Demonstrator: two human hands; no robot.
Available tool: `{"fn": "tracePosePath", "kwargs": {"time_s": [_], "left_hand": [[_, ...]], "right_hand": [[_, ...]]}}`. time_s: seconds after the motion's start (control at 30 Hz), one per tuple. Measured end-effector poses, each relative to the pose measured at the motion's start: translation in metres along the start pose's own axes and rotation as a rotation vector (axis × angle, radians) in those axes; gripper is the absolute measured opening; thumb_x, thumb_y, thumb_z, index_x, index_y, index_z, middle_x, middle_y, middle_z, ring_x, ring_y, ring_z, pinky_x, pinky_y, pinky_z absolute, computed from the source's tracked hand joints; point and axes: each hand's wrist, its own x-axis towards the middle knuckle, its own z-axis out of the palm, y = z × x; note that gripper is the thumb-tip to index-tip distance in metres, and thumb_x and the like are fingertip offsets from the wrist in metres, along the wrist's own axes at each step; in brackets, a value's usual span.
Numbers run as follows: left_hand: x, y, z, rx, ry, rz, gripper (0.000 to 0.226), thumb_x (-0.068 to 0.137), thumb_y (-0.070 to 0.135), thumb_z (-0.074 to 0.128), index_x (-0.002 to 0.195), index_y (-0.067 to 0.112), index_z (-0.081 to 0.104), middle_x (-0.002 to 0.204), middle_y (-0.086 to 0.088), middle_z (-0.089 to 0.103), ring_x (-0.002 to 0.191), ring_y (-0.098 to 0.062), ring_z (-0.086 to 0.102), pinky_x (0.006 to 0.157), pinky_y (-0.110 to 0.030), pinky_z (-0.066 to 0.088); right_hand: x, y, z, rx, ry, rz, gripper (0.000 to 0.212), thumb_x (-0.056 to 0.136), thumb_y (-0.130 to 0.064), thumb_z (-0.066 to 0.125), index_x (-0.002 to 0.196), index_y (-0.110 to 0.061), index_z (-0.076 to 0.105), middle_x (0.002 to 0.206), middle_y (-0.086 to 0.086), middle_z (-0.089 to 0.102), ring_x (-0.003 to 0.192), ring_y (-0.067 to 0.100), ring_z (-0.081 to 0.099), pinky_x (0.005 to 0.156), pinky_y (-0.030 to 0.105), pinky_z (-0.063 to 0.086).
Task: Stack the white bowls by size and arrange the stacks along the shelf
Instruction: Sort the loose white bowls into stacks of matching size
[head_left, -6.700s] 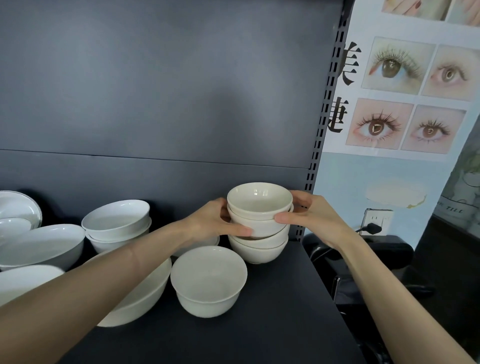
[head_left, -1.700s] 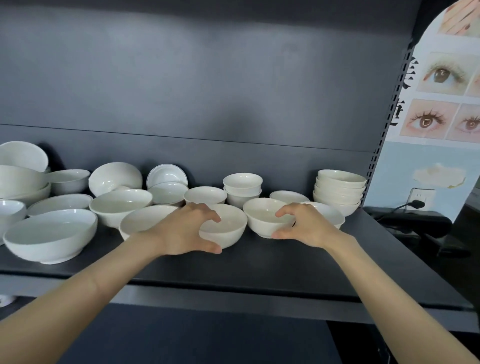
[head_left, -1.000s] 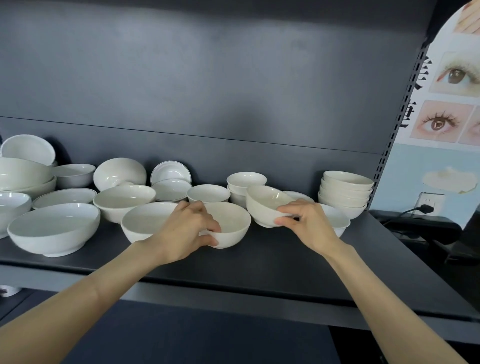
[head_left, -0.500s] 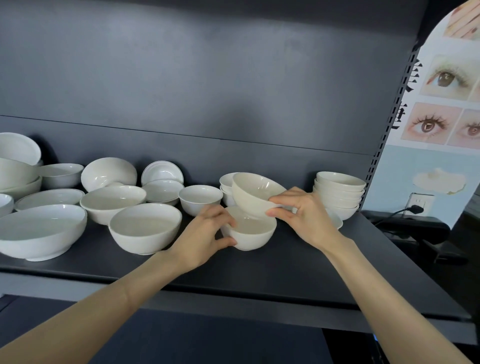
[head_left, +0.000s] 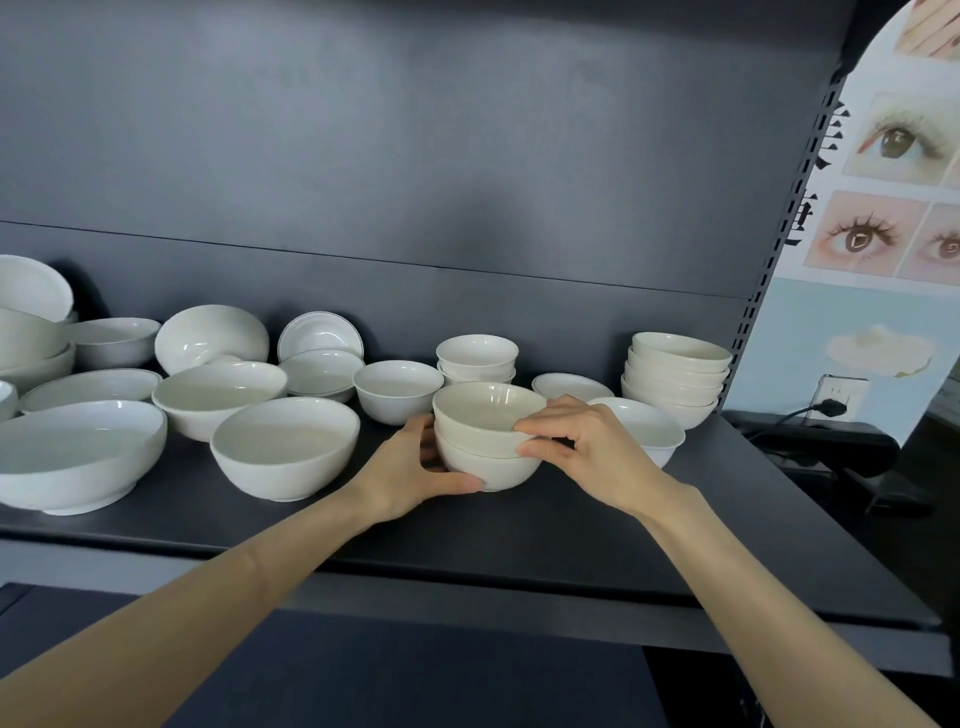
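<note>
Two small white bowls sit nested at the middle of the dark shelf (head_left: 571, 540). The upper bowl (head_left: 485, 410) rests inside the lower bowl (head_left: 493, 465). My left hand (head_left: 415, 467) cups the lower bowl from its left side, thumb under its base. My right hand (head_left: 587, 447) pinches the rims of both bowls on their right side. A finished stack of several same-size bowls (head_left: 675, 376) stands at the back right. A shorter stack of small bowls (head_left: 477, 356) stands behind the pair.
Larger white bowls (head_left: 285, 447) and shallow dishes (head_left: 88, 387) crowd the shelf's left half, some leaning on the back panel. One bowl (head_left: 649, 431) sits just behind my right hand. A perforated upright (head_left: 779, 260) bounds the shelf on the right, with a poster and a plugged socket (head_left: 836, 397) beyond.
My right hand lifted a small bowl and lowered it into the bowl held by my left hand. The two now sit nested together on the shelf.
</note>
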Motion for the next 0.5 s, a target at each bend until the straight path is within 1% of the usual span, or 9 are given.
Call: {"fn": "tracePosePath", "kwargs": {"time_s": [0.07, 0.13, 0.2, 0.23, 0.3, 0.33, 0.37, 0.43, 0.5], "left_hand": [[0.0006, -0.0004, -0.0009, -0.011, -0.011, 0.007, 0.089, 0.060, 0.015, 0.090, 0.135, 0.013, 0.042, 0.124, 0.004, 0.062, 0.110, -0.007, 0.062, 0.092, -0.024, 0.052], [0.0005, -0.0002, -0.0014, -0.013, -0.017, 0.014, 0.090, 0.053, 0.026, 0.089, 0.131, 0.017, 0.046, 0.122, 0.007, 0.063, 0.109, -0.006, 0.062, 0.095, -0.026, 0.051], [0.0006, 0.0004, -0.0022, -0.004, -0.021, 0.019, 0.088, 0.051, 0.030, 0.087, 0.129, 0.020, 0.047, 0.121, 0.009, 0.064, 0.108, -0.004, 0.063, 0.095, -0.026, 0.051], [0.0008, 0.0001, -0.0029, -0.001, -0.025, 0.019, 0.087, 0.052, 0.029, 0.088, 0.129, 0.020, 0.048, 0.121, 0.009, 0.064, 0.108, -0.004, 0.063, 0.095, -0.026, 0.051], [0.0011, 0.0001, -0.0039, -0.003, -0.035, 0.022, 0.082, 0.059, 0.021, 0.089, 0.130, 0.017, 0.048, 0.121, 0.008, 0.064, 0.109, -0.006, 0.063, 0.095, -0.027, 0.051], [0.0013, 0.0002, -0.0045, -0.006, -0.040, 0.025, 0.077, 0.063, 0.015, 0.088, 0.130, 0.016, 0.049, 0.121, 0.007, 0.064, 0.109, -0.007, 0.063, 0.094, -0.027, 0.052], [0.0014, 0.0001, -0.0049, -0.010, -0.046, 0.028, 0.073, 0.067, 0.010, 0.086, 0.129, 0.016, 0.050, 0.121, 0.007, 0.065, 0.110, -0.007, 0.062, 0.094, -0.026, 0.052], [0.0015, 0.0001, -0.0049, -0.024, -0.054, 0.024, 0.068, 0.070, 0.005, 0.083, 0.129, 0.015, 0.050, 0.121, 0.006, 0.065, 0.112, -0.007, 0.062, 0.094, -0.024, 0.052], [0.0017, -0.0001, -0.0052, -0.038, -0.059, 0.012, 0.069, 0.070, 0.004, 0.082, 0.130, 0.013, 0.050, 0.122, 0.005, 0.065, 0.112, -0.008, 0.062, 0.094, -0.025, 0.052]], "right_hand": [[-0.0007, 0.0000, -0.0008, 0.002, -0.010, 0.015, 0.024, 0.086, -0.023, 0.062, 0.099, -0.007, 0.074, 0.078, 0.004, 0.068, 0.080, 0.030, 0.052, 0.078, 0.028, 0.042], [-0.0017, 0.0008, -0.0005, -0.001, -0.022, 0.023, 0.022, 0.087, -0.021, 0.063, 0.100, -0.008, 0.074, 0.081, 0.001, 0.069, 0.084, 0.026, 0.052, 0.080, 0.022, 0.041], [-0.0019, 0.0004, -0.0005, 0.004, -0.032, 0.052, 0.018, 0.087, -0.018, 0.067, 0.102, -0.013, 0.075, 0.087, -0.006, 0.070, 0.093, 0.019, 0.052, 0.085, 0.019, 0.041], [-0.0015, 0.0002, -0.0012, 0.012, -0.037, 0.091, 0.020, 0.085, -0.019, 0.070, 0.105, -0.019, 0.074, 0.095, -0.011, 0.068, 0.101, 0.016, 0.052, 0.090, 0.020, 0.040], [-0.0021, 0.0017, -0.0035, 0.040, -0.052, 0.192, 0.039, 0.078, -0.027, 0.077, 0.114, -0.036, 0.066, 0.122, -0.017, 0.058, 0.122, 0.011, 0.044, 0.104, 0.023, 0.034], [-0.0027, 0.0017, -0.0050, 0.070, -0.059, 0.247, 0.051, 0.074, -0.031, 0.080, 0.119, -0.043, 0.059, 0.135, -0.017, 0.049, 0.131, 0.008, 0.037, 0.110, 0.025, 0.030], [-0.0033, 0.0011, -0.0057, 0.114, -0.060, 0.304, 0.061, 0.071, -0.034, 0.081, 0.124, -0.045, 0.054, 0.145, -0.013, 0.040, 0.137, 0.006, 0.031, 0.113, 0.028, 0.027], [-0.0059, 0.0007, -0.0054, 0.212, -0.060, 0.410, 0.070, 0.071, -0.030, 0.083, 0.132, -0.038, 0.051, 0.150, -0.006, 0.032, 0.140, 0.006, 0.028, 0.115, 0.029, 0.028], [-0.0095, 0.0009, -0.0033, 0.284, -0.067, 0.476, 0.072, 0.072, -0.025, 0.083, 0.136, -0.029, 0.050, 0.141, -0.010, 0.039, 0.133, 0.009, 0.040, 0.112, 0.026, 0.034]]}}
